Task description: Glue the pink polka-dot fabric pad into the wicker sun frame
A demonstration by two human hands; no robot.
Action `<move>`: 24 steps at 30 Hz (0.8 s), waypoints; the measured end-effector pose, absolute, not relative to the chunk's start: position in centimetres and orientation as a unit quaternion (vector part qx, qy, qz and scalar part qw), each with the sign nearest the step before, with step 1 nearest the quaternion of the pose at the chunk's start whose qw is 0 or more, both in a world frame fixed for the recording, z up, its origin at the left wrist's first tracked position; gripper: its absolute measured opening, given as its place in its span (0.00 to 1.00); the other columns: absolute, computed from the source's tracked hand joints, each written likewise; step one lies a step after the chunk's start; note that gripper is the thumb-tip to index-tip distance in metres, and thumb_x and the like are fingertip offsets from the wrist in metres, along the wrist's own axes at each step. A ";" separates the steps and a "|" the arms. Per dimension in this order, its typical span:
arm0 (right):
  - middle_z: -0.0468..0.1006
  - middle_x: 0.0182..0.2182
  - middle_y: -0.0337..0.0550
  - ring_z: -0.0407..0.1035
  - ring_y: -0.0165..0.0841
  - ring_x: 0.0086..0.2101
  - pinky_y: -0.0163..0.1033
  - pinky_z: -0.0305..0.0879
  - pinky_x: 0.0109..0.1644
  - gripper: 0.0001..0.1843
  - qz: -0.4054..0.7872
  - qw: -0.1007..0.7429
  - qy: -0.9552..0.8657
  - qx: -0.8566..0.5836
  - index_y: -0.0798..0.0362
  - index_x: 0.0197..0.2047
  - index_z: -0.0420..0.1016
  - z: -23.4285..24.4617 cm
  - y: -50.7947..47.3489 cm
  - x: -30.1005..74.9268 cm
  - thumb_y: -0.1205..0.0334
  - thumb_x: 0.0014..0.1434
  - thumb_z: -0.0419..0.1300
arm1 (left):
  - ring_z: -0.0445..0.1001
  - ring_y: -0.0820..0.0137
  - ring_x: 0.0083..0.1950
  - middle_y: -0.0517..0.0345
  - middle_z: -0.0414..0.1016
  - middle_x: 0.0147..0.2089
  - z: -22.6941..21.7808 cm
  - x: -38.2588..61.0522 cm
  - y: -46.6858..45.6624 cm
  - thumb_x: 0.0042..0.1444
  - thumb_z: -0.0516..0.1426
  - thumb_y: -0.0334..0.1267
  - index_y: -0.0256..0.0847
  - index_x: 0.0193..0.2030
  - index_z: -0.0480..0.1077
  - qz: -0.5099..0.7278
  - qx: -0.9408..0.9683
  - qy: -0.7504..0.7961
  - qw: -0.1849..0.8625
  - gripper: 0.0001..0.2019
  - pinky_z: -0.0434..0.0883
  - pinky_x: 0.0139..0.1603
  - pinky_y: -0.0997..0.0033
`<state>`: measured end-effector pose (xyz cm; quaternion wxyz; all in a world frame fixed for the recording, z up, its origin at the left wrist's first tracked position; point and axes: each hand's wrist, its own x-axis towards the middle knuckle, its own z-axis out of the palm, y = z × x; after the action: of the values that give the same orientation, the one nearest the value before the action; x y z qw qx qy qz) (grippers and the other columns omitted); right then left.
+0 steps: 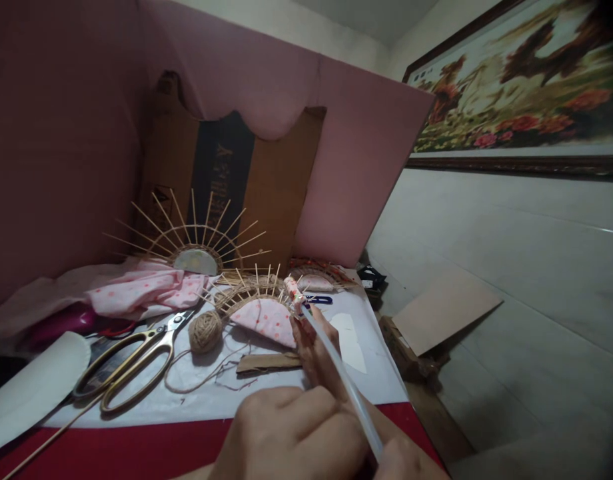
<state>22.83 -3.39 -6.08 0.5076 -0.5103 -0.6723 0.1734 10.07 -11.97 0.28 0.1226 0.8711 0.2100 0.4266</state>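
My right hand (319,350) is closed around what looks like a glue gun (295,292) with a flower-patterned body, mostly hidden by the fingers. From its rear a long translucent glue stick (344,373) runs back toward me. My left hand (291,430) is closed in the foreground, its knuckles up, by the stick's near end; its grip is partly hidden. Beyond my right hand lies a half-round piece covered in pink dotted cloth (264,321), rimmed with twine and short sticks. A ball of twine (205,331) rests to its left.
Large gold-handled scissors (136,360) and a white curved sheet (36,387) lie left. Behind stand a half-round frame with radiating sticks (194,260), crumpled dotted cloth (146,290) and a cardboard box (281,180). A cardboard strip (269,363) lies in front. The table's right edge is near.
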 end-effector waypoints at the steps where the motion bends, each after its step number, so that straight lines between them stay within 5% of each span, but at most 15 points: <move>1: 0.72 0.26 0.40 0.65 0.35 0.27 0.37 0.59 0.33 0.07 0.183 0.510 -0.666 -0.512 0.49 0.36 0.70 -6.0 -3.5 22.7 0.57 0.60 0.54 | 0.67 0.70 0.18 0.56 0.73 0.20 0.0 10.2 -11.8 0.57 0.53 0.34 0.47 0.28 0.73 0.438 0.866 0.210 0.120 0.10 0.60 0.16 0.71; 7: 0.64 0.18 0.34 0.57 0.28 0.21 0.35 0.54 0.24 0.14 0.342 0.556 -0.584 -0.482 0.51 0.25 0.66 -5.5 -3.2 22.5 0.52 0.54 0.61 | 0.67 0.70 0.19 0.56 0.73 0.20 -1.5 9.7 -11.3 0.57 0.52 0.32 0.50 0.32 0.77 0.460 0.857 0.172 0.155 0.13 0.65 0.21 0.70; 12: 0.60 0.15 0.29 0.48 0.22 0.14 0.31 0.42 0.15 0.17 0.558 0.555 -0.483 -0.383 0.52 0.24 0.63 -5.3 -2.4 22.8 0.51 0.51 0.62 | 0.73 0.62 0.28 0.55 0.76 0.24 -1.1 8.1 -10.7 0.42 0.65 0.38 0.52 0.33 0.78 0.584 0.695 0.334 0.253 0.08 0.71 0.32 0.64; 15: 0.61 0.16 0.30 0.48 0.20 0.13 0.29 0.41 0.14 0.17 0.610 0.553 -0.447 -0.350 0.53 0.23 0.63 -5.1 -2.2 23.1 0.51 0.51 0.62 | 0.67 0.69 0.22 0.58 0.71 0.21 -1.4 7.4 -8.4 0.49 0.60 0.36 0.45 0.29 0.75 0.588 0.620 0.402 0.328 0.02 0.68 0.23 0.71; 18: 0.58 0.14 0.28 0.44 0.19 0.13 0.27 0.39 0.13 0.18 0.660 0.523 -0.416 -0.344 0.53 0.22 0.62 -4.8 -2.2 23.4 0.50 0.51 0.61 | 0.67 0.71 0.21 0.57 0.71 0.26 -2.8 6.5 -5.8 0.44 0.63 0.34 0.37 0.34 0.71 0.577 0.416 0.483 0.511 0.09 0.63 0.13 0.74; 24: 0.56 0.11 0.27 0.41 0.19 0.11 0.27 0.37 0.12 0.19 0.675 0.507 -0.418 -0.335 0.54 0.22 0.62 -4.8 -2.2 23.5 0.49 0.52 0.60 | 0.78 0.61 0.35 0.52 0.72 0.30 -5.2 5.2 -4.3 0.46 0.57 0.20 0.37 0.34 0.63 0.547 0.215 0.548 0.595 0.12 0.74 0.23 0.69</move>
<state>23.51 -2.24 -4.76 0.5074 -0.3353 -0.4181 0.6748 5.22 -4.34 -5.22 0.5950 0.2155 0.5480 0.5471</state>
